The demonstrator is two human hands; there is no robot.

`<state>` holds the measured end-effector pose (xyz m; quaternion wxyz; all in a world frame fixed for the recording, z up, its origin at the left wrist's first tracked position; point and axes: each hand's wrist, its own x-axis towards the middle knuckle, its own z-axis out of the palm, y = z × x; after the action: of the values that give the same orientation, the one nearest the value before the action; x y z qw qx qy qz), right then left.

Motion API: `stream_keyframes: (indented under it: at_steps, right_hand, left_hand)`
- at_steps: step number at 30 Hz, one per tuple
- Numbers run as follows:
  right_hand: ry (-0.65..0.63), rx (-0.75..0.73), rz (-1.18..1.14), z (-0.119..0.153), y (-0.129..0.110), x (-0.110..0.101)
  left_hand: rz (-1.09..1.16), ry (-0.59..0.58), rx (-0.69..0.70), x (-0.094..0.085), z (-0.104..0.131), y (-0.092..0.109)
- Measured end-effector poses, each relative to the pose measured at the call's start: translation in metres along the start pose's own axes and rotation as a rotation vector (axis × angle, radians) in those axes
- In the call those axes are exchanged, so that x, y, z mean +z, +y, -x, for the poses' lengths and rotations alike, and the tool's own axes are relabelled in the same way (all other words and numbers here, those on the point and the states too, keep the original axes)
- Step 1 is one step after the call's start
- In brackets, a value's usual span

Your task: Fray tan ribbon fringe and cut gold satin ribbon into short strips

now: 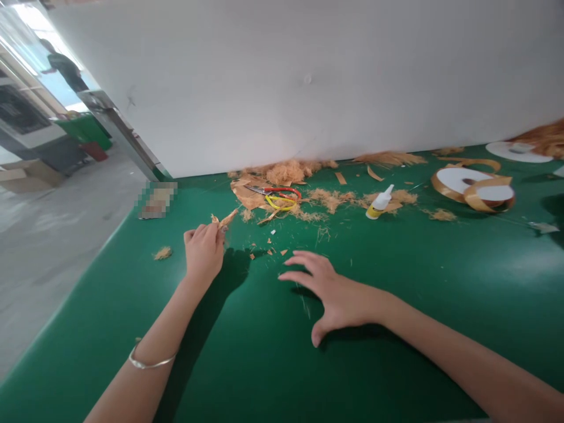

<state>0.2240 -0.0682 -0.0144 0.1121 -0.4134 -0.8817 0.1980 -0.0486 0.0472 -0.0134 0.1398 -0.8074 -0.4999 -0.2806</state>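
Note:
My left hand [205, 249] is closed around a small tan piece [228, 219] that looks like ribbon or raffia; its tip pokes out past the fingers and the rest is hidden. To the right, my right hand [330, 291] hovers over or near the green table, fingers curved and apart, holding nothing. Beyond the hands lie scissors [282, 197] with red and yellow handles, on tan scraps. A small white glue bottle [379, 202] with a yellow label leans upright right of them. Tiny tan clippings [269, 251] lie between the hands.
Tan fibre heaps [288, 171] line the white wall [304, 88] behind the green table [247, 352]. A ribbon spool [467, 181] and a white disc [517, 151] are at right. One fibre tuft [163, 253] lies at left. A person [66, 67] stands far off, beyond a cardboard box [30, 176].

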Motion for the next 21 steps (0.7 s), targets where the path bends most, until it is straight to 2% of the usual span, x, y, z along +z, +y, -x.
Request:
stream_keyframes:
  at_steps: [1, 2, 5, 8, 11, 13, 17, 21]
  right_hand:
    - [-0.049, 0.018, -0.005, -0.002, -0.002, 0.004]
    - [-0.047, 0.059, 0.011, -0.005, -0.001, 0.008]
    - [0.065, 0.202, 0.090, -0.017, 0.016, 0.013]
    - [0.123, 0.236, 0.130, -0.030, 0.034, 0.011]
    - [0.154, 0.244, 0.147, -0.037, 0.037, 0.007]
    - [0.103, 0.220, 0.130, -0.036, 0.031, 0.007]
    - [-0.101, 0.130, 0.037, -0.024, 0.018, 0.006]
    - [-0.168, 0.180, -0.012, -0.021, 0.019, 0.000]
  left_hand:
    - [0.013, 0.007, -0.004, 0.000, 0.000, 0.000]
    - [0.021, 0.012, -0.005, 0.000, 0.000, 0.000]
    - [0.025, 0.010, 0.004, -0.002, 0.000, 0.003]
    - [0.036, -0.003, 0.007, -0.003, 0.000, 0.006]
    - [0.055, -0.007, -0.005, -0.003, 0.000, 0.006]
    - [0.067, -0.016, -0.007, -0.002, 0.000, 0.006]
    - [0.089, -0.047, 0.013, 0.000, 0.002, 0.010]
    - [0.107, -0.077, 0.079, 0.000, 0.002, 0.017]
